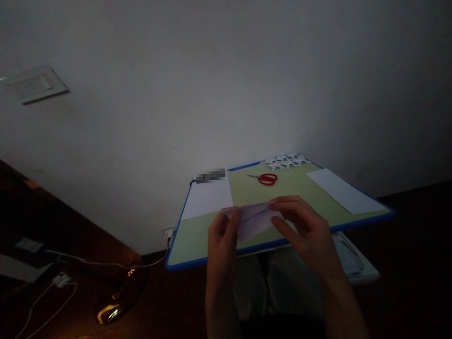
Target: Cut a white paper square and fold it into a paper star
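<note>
A small sheet of white paper (257, 223), creased along its upper part, is held up over the near edge of the table. My left hand (226, 231) pinches its left end between thumb and fingers. At the paper's upper right corner, my right hand (300, 221) grips with the fingertips, its thumb a little below. Beyond the hands, red-handled scissors (267, 179) lie with the blades pointing left. Several small folded white paper pieces (286, 161) are grouped at the far right corner of the table.
The pale green table (192, 242) has a blue rim and stands against the wall. White paper (208, 200) covers its left part, with a blurred object (211, 175) at the back. Another white sheet (344, 190) lies at right. A white cable (106, 264) hangs at left.
</note>
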Tool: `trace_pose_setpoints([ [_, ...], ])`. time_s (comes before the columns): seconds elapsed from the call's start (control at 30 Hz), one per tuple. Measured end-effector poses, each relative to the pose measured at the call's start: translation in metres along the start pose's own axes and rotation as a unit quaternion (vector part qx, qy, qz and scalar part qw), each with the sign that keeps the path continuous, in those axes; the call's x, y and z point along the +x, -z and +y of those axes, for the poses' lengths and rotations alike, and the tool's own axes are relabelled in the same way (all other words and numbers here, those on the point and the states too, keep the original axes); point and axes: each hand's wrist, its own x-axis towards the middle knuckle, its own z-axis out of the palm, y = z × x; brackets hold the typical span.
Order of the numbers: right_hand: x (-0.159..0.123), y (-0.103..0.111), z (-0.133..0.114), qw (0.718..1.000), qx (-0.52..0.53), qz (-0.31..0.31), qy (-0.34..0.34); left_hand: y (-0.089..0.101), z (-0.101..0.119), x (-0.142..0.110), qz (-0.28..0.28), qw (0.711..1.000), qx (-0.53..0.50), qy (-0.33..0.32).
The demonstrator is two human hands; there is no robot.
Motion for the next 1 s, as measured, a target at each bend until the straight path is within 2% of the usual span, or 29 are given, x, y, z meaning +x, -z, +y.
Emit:
trace_pose_setpoints([
  [0.23,0.001,-0.001,0.003,0.999,-0.018,0.023,0.011,-0.002,-0.002,0.005,0.079,0.996,0.0,-0.039],
  [0.47,0.004,-0.001,0.005,0.998,0.002,0.063,0.007,-0.001,-0.001,0.006,0.088,0.993,0.036,-0.067],
  [0.67,0.006,-0.002,0.002,0.99,0.084,0.11,-0.025,0.001,-0.002,0.005,0.053,0.988,0.092,-0.11],
  [0.87,0.01,-0.006,-0.001,0.981,0.093,0.144,-0.087,0.001,-0.001,0.005,-0.053,0.975,0.139,-0.168],
  [0.93,0.01,-0.01,0.002,0.978,0.097,0.15,-0.103,0.001,-0.002,0.005,-0.075,0.964,0.161,-0.2],
  [1.0,0.008,-0.015,0.005,0.978,0.109,0.129,-0.123,-0.001,-0.002,0.005,-0.098,0.941,0.2,-0.256],
])
